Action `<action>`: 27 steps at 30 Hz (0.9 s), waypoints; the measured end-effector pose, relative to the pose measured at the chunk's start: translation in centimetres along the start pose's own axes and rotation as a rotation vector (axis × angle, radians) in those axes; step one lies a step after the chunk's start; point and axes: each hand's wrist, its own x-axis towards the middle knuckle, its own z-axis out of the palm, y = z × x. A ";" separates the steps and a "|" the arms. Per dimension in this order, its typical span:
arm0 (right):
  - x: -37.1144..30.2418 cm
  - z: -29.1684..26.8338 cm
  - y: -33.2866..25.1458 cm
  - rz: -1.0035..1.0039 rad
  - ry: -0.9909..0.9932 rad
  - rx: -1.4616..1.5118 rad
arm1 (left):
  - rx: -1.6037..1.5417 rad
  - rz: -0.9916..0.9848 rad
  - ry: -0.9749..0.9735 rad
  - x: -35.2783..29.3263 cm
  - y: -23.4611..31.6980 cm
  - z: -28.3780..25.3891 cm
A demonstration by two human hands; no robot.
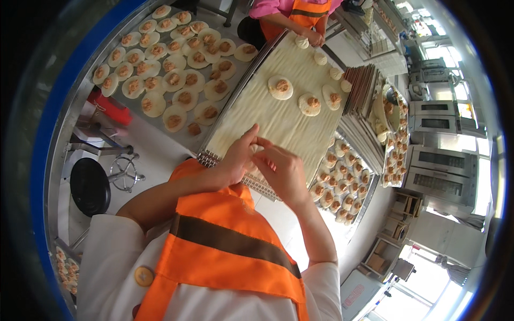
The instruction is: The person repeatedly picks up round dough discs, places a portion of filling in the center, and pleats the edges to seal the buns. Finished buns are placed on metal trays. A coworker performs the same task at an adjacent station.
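My left hand (239, 158) and my right hand (281, 167) meet at the near edge of a tray lined with pale cloth (246, 115). Between their pinched fingers sits a small pale dough bun (255, 151), mostly hidden by the fingers. My left hand cups it from the left, while the right fingertips press at its top. Farther up the cloth lie a flat dough round with brown filling (280, 87), a second filled round (309, 105) and a third (332, 98). Several closed, pleated buns (320, 58) line the tray's far right side.
Many filled dough rounds cover a metal table (235, 80) at the left. Across the tray stands a co-worker in an orange apron (309, 15), hands near a closed bun. Stacked trays (361, 101) and a filled lower tray (350, 206) are at right; a black stool (90, 187) is lower left.
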 end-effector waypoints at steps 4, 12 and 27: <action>2.4 0.7 1.3 0.044 -0.044 0.000 | 0.075 0.069 0.086 1.7 2.2 -1.4; 2.8 6.8 5.2 0.134 -0.006 0.147 | 0.318 0.135 0.264 1.9 4.3 -6.0; -1.9 10.1 10.0 0.358 0.013 -0.157 | 0.578 0.168 0.208 0.9 3.7 -10.9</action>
